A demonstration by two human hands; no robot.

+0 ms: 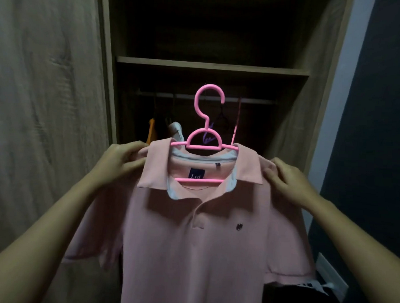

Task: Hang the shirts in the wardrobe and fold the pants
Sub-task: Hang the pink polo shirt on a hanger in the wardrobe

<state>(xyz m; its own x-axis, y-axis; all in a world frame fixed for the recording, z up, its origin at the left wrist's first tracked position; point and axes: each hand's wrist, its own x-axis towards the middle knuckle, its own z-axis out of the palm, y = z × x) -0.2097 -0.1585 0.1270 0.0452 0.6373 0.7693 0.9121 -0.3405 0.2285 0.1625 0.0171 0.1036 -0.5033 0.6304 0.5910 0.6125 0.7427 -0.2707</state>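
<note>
The left hand (123, 164) and right hand (289, 180) each have their grip clamped on a shoulder of the pale pink collared polo shirt (190, 242), which sits on a bright pink plastic hanger (203, 148) held before the open brown wooden wardrobe (107, 67), the hook (210, 85) overlapping its metal rail (164, 95).

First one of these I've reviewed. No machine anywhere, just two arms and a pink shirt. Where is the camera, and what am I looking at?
There is no robot. A person wears one camera on the head, looking forward and down, so the arms are their own. The left hand and right hand each have a grip on one shoulder of a pink polo shirt, which sits on a pink hanger. Ahead is an open wardrobe with a rail holding other clothes.
</note>
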